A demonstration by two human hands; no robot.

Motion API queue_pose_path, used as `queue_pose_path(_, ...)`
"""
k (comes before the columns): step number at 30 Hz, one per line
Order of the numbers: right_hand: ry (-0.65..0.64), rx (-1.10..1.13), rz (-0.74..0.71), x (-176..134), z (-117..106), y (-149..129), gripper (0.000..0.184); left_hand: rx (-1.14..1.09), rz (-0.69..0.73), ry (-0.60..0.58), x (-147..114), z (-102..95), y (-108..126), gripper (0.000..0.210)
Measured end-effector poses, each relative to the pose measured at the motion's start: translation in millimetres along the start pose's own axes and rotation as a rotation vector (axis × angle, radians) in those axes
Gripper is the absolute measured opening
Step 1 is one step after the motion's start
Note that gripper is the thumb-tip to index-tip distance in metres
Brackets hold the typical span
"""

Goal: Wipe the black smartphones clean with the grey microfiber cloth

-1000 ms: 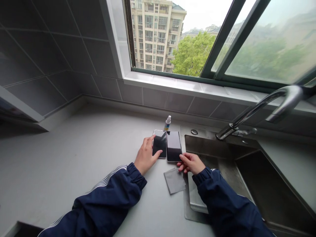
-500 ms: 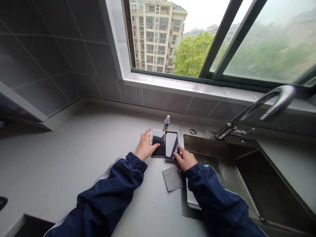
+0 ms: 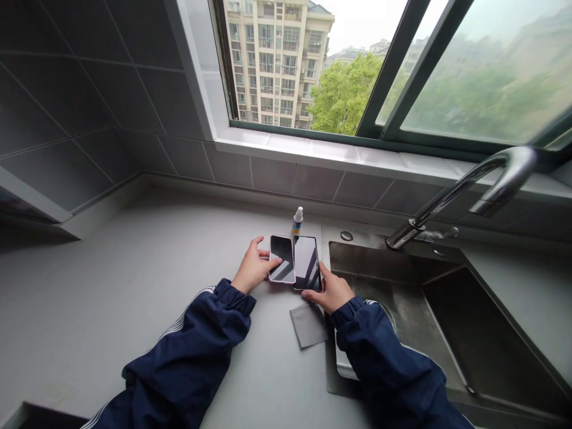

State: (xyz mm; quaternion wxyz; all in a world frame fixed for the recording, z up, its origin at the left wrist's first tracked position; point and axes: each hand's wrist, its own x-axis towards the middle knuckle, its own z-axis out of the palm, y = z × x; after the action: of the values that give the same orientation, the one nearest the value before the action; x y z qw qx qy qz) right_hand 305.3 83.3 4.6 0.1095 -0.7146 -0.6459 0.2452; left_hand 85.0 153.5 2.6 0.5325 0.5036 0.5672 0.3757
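Two smartphones lie side by side, screens up. My left hand [image 3: 255,266] is closed on the left phone [image 3: 282,269], thumb over its dark screen and fingers at its left edge and partly beneath. That phone looks slightly raised. The right phone [image 3: 307,256], with a bright reflection on its glass, is gripped by my right hand [image 3: 330,289] at its lower right corner and edge. A small white-capped spray bottle [image 3: 297,220] stands upright just behind the phones. Below them a grey cloth [image 3: 308,326] lies flat, close to my right wrist.
The phones are on a pale countertop [image 3: 170,250]. To the right is a steel sink [image 3: 333,357] with a curved faucet [image 3: 465,190], partly behind my right sleeve. A tiled wall and a window sill [image 3: 313,146] run along the back.
My left fingers have closed round the left phone, which now tilts or lifts slightly. My right thumb has slid from the right phone's screen to its bottom edge. The view has shifted slightly.
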Motion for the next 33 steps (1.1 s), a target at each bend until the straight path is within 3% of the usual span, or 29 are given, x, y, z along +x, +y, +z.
queue_pose_path(7,0.025,0.004,0.001,3.3,2.4,-1.5,0.086,-0.213,-0.036,-0.123,-0.7,2.2,-9.0,0.089)
queue_pose_path(13,0.04,0.116,-0.04,-5.0,2.1,6.7,0.088,-0.381,-0.093,-0.179,-5.1,-6.1,0.4,0.062)
queue_pose_path(18,0.129,0.203,-0.064,-20.4,4.3,16.5,0.067,-0.548,-0.108,-0.28,-13.5,-8.1,11.1,0.051)
queue_pose_path(25,0.12,0.21,-0.178,-33.9,1.9,15.7,0.033,-0.895,-0.199,-0.492,-24.7,4.0,7.9,0.051)
queue_pose_path(28,0.073,0.152,-0.251,-41.6,0.4,10.3,0.031,-0.925,-0.2,-0.543,-29.2,6.3,8.5,0.064)
queue_pose_path(33,0.04,0.049,-0.258,-45.7,-2.0,8.6,0.045,-0.871,-0.127,-0.52,-35.1,6.2,11.9,0.072)
